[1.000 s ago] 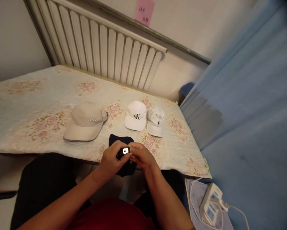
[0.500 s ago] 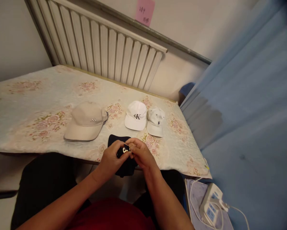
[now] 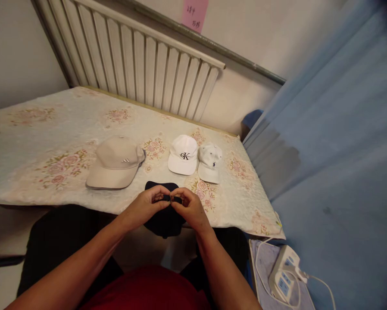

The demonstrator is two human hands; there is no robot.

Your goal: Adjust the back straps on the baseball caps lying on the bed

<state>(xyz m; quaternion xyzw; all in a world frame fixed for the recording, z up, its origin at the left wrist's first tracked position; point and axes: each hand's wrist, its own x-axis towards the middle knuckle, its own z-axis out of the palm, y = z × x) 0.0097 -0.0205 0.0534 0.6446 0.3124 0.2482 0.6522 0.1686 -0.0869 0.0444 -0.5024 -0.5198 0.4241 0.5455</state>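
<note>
A black cap [image 3: 165, 223] lies at the near edge of the floral-covered bed [image 3: 64, 125], partly hidden under my hands. Its strap runs across the back opening between my fingers. My left hand [image 3: 151, 203] pinches the strap from the left, and my right hand [image 3: 191, 207] pinches it from the right. Fingertips of both hands meet at a small metal buckle [image 3: 170, 198], mostly covered. Beyond the black cap sit a beige cap [image 3: 116, 159] to the left, a white cap with black letters [image 3: 182, 155] and a smaller white cap [image 3: 210, 162] to the right.
A white radiator [image 3: 138, 64] stands along the bed's far side, below a pink note [image 3: 195, 15] on the wall. On the right hangs a blue curtain [image 3: 335, 163]. A power strip [image 3: 284, 275] with white cables rests on a small stand at the lower right.
My left hand has turned and shifted slightly left, and both hands' fingertips now meet at the buckle. The gold buckle, plainly seen before, is now mostly covered. The other caps have stayed put.
</note>
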